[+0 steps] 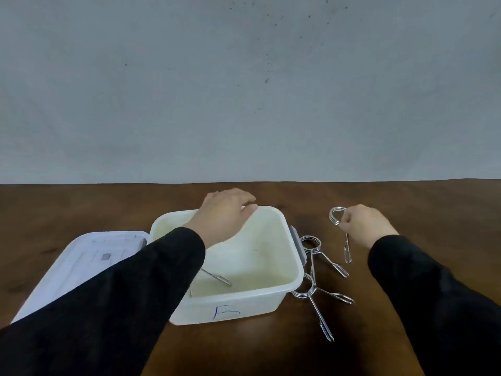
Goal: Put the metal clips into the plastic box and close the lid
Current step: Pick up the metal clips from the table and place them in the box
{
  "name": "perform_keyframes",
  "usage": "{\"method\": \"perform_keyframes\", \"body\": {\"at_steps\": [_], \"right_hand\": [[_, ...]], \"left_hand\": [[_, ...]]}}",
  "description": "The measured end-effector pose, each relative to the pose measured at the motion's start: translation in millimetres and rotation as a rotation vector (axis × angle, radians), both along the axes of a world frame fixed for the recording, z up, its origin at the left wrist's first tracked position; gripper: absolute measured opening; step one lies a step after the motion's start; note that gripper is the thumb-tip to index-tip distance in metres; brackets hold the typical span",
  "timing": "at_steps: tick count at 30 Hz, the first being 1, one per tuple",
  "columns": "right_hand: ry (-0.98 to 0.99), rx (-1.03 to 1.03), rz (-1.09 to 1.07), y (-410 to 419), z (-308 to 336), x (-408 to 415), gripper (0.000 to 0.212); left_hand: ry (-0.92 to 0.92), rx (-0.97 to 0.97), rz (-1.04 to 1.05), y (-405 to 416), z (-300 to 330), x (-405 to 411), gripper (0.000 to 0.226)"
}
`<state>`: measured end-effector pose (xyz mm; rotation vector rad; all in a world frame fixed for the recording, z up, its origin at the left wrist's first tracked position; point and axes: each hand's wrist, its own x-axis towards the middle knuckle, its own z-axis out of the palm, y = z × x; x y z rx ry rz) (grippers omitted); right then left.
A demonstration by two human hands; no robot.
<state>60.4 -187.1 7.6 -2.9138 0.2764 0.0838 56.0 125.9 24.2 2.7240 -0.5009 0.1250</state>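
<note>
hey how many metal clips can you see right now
4. One clip is held in the right hand; two lie on the table beside the box; one is inside it, partly hidden by the left sleeve, which may cover more.

The plastic box [230,267] is sitting on the table [81,207], its lid [81,264] lying left, two metal clips [320,280] lying right, one clip [217,278] lying inside.
</note>
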Motion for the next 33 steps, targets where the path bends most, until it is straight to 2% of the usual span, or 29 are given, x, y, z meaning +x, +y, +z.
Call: {"method": "perform_keyframes", "body": {"at_steps": [4,8,12,15,17,20,22,25,27,33], "right_hand": [[-0.174,0.182,0.194,67,80,-12,0.013],[-0.075,0.282,0.437,161,110,-34,0.014],[0.139,0.146,0.605,240,65,-38,0.013],[0.216,0.053,0.620,277,19,-31,0.017],[0.244,-0.018,0.621,293,-4,-24,0.011],[0.241,-0.057,0.610,309,-23,-18,0.034],[0.251,-0.085,0.612,316,-28,-16,0.031],[0.250,-0.123,0.613,322,-36,-17,0.014],[0.249,-0.129,0.612,324,-42,-18,0.010],[0.257,-0.133,0.598,322,-46,-17,0.033]], "left_hand": [[0.096,0.026,0.250,86,-2,4,0.038],[0.264,-0.084,0.326,127,-18,-4,0.039],[0.301,-0.382,0.356,131,-31,-9,0.040],[0.322,-0.551,0.363,133,-35,-10,0.039],[0.347,-0.618,0.370,134,-37,-10,0.041],[0.357,-0.662,0.369,136,-41,-10,0.042],[0.358,-0.691,0.369,136,-42,-10,0.041],[0.350,-0.714,0.366,135,-44,-9,0.038],[0.352,-0.712,0.365,135,-45,-8,0.038],[0.345,-0.699,0.367,134,-46,-5,0.038]]}}
